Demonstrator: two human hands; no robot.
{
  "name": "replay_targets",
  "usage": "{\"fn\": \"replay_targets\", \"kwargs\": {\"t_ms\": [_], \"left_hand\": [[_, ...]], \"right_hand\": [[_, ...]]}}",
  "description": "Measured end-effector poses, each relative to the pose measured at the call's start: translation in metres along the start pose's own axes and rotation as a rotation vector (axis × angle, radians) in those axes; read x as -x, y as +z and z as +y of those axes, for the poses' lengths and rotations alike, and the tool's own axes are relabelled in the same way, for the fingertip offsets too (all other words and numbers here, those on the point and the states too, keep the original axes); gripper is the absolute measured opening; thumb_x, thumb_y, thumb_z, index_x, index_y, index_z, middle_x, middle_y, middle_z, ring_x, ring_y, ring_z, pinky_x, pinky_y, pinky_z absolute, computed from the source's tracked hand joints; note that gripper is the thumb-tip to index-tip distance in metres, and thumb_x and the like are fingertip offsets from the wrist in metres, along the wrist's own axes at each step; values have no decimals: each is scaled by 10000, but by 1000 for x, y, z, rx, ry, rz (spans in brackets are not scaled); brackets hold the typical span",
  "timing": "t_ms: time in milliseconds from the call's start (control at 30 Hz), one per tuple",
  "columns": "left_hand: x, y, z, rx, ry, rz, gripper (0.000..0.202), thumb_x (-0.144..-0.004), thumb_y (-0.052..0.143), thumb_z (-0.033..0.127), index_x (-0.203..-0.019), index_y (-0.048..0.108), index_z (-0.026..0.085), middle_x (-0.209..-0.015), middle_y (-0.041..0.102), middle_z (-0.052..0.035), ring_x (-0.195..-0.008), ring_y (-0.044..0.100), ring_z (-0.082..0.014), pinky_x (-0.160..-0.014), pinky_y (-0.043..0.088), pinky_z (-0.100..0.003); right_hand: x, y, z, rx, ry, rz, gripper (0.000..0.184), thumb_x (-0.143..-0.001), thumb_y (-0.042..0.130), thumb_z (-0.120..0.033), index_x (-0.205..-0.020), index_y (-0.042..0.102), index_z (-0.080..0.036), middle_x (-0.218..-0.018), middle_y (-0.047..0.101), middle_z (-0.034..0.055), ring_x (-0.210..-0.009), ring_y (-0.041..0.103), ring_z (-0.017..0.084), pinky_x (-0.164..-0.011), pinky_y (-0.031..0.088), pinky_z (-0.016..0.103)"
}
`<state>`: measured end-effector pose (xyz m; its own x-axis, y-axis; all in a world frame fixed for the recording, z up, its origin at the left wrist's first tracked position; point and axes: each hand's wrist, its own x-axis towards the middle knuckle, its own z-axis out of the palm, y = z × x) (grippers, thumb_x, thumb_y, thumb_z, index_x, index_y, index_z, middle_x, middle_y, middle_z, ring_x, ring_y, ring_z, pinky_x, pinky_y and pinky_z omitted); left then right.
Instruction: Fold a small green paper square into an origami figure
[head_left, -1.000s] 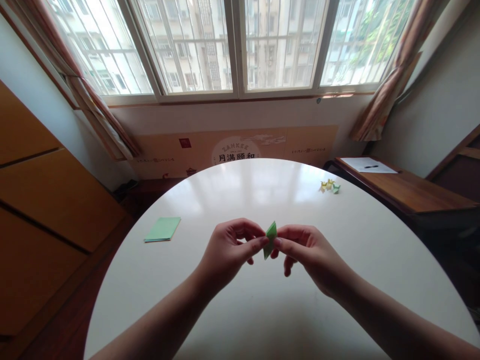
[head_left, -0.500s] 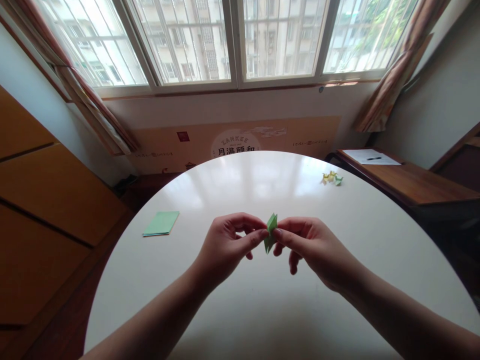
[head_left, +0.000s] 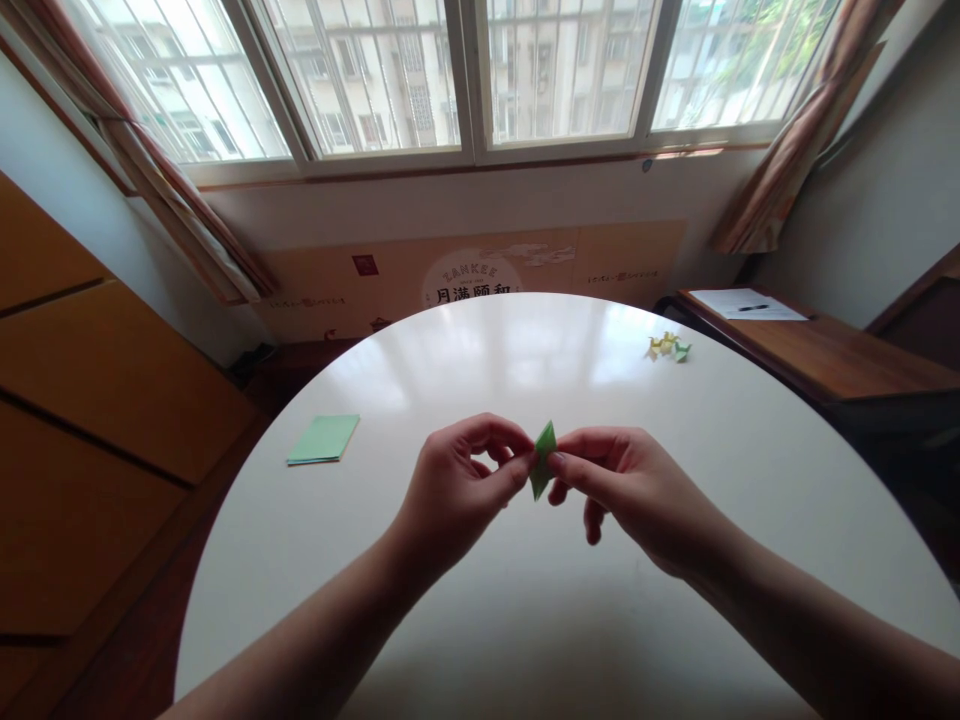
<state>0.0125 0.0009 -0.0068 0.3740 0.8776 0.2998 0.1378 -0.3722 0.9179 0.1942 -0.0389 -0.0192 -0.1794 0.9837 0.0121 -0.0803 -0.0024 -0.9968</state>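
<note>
A small folded piece of green paper is held between both hands above the round white table. My left hand pinches its left side with thumb and forefinger. My right hand pinches the right side in the same way, its other fingers curled below. The paper stands upright and pointed, just above the tabletop.
A stack of green paper sheets lies at the table's left. A few small folded yellow and green paper pieces sit at the far right. A wooden side table with a sheet and pen stands to the right.
The hands and the green paper have stayed together with small finger shifts. The view has tilted slightly, so the table items sit a little higher in frame.
</note>
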Motion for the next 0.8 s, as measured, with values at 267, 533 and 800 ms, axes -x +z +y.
{"fn": "replay_targets", "kwargs": {"t_ms": [267, 533, 800], "left_hand": [[2, 1, 3, -221, 175, 30, 26, -787, 702, 150, -761, 707, 149, -689, 688, -30, -603, 602, -125, -467, 502, -183], [4, 3, 2, -248, 186, 28, 41, -784, 696, 122, -761, 700, 156, -685, 679, -10, -595, 596, -112, -480, 490, -182], [2, 1, 0, -107, 16, -19, 87, -831, 700, 227, -851, 734, 149, -726, 708, -38, -614, 620, -141, -470, 493, -213]], "right_hand": [[1, -1, 1, 6, 8, -2, 291, -809, 757, -401, -998, 796, -183, -770, 720, 82, -746, 681, 226, -405, 498, 207], [-1, -2, 5, 48, -15, 5, 247, -818, 754, -375, -979, 790, -191, -768, 728, 61, -726, 687, 209, -426, 492, 212], [-1, -1, 7, 66, 1, 31, 263, -829, 743, -400, -959, 785, -176, -732, 716, 58, -688, 684, 194, -424, 477, 204]]}}
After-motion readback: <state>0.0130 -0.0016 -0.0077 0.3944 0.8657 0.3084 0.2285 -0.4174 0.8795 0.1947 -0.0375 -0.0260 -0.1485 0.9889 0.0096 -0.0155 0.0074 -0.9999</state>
